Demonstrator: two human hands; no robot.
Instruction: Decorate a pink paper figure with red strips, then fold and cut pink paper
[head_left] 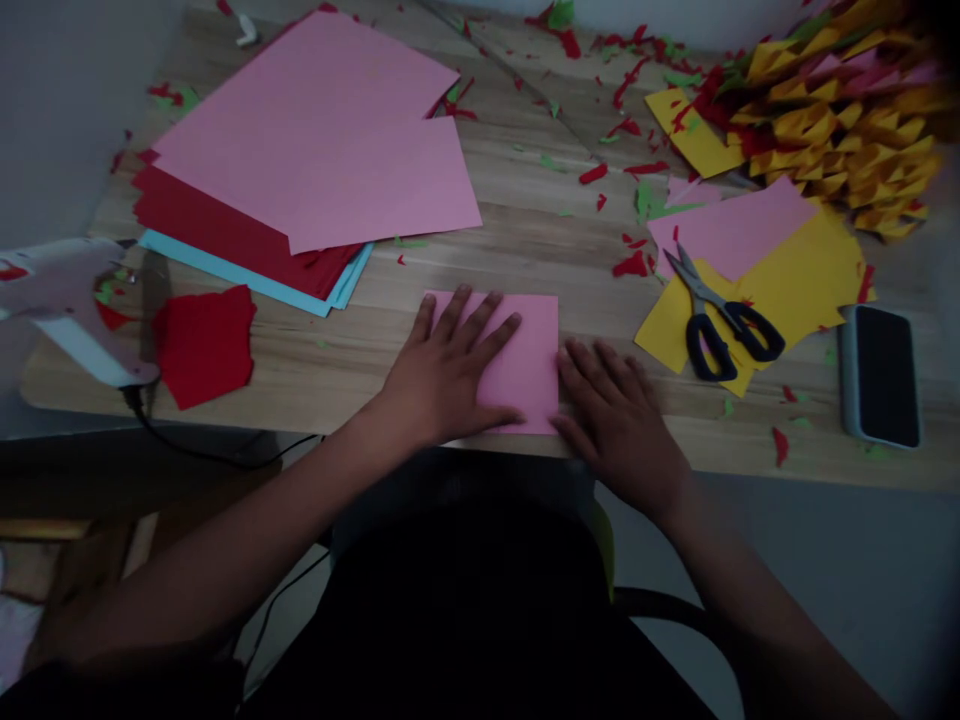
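A rectangular piece of pink paper (pixel 525 345) lies flat near the front edge of the table. My left hand (pixel 454 365) rests on its left part with the fingers spread, hiding much of that side. Beside its right edge, my right hand (pixel 619 415) lies on the tabletop with fingers stretched out; the thumb and fingertips meet or nearly meet the paper's edge. Scissors (pixel 724 320) with dark handles lie to the right of that hand, on pieces of yellow paper (pixel 810 265).
Large pink sheets (pixel 315 130) overlap red and light blue paper at the back left. A glue gun (pixel 75 310) and a red paper piece (pixel 206 345) are at far left. A phone (pixel 881 375) lies at right, below a folded yellow paper craft (pixel 832 120). Red and green scraps litter the table.
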